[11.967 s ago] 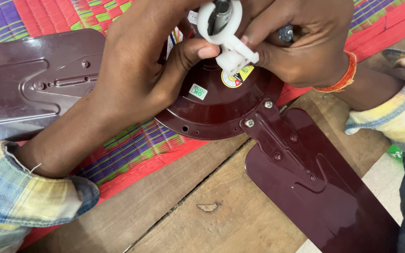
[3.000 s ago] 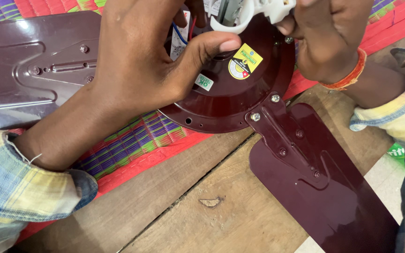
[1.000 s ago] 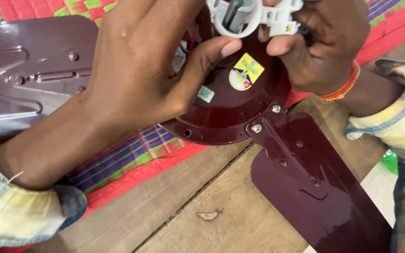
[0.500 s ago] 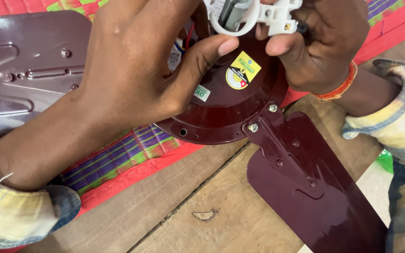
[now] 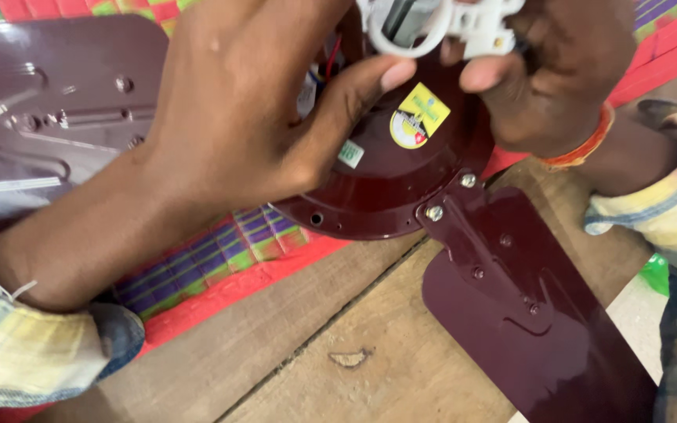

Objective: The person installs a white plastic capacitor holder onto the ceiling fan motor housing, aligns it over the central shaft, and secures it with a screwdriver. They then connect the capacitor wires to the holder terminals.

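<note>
The left hand (image 5: 252, 102) is curled over the glossy maroon round metal motor housing of a ceiling fan (image 5: 401, 176), its thumb stretched out and pressed against the lower rim of a white plastic ring-shaped fitting (image 5: 432, 27) seated around a grey metal shaft (image 5: 405, 17) at the housing's centre; the remaining fingers are bent behind the fitting, so how tightly they close cannot be told. The right hand (image 5: 550, 74) is closed on the right-hand end of the same white fitting, thumb tip below it and fingers wrapped over the top, an orange thread band (image 5: 585, 145) on its wrist. Both forearms enter from the lower corners, in yellow and blue checked sleeves, and meet above the housing. The housing lies at the upper centre of the view, on a red, green and purple striped woven mat (image 5: 237, 251) that covers part of a bare wooden plank surface (image 5: 338, 345). One long maroon fan blade (image 5: 534, 313) is bolted to the housing's lower right edge and runs out over the planks; a second blade (image 5: 48, 117) lies at upper left beneath the left forearm. Compared with half a second earlier, the grip of both hands on the fitting is unchanged, and the hands and housing sit slightly higher in the view.
</note>
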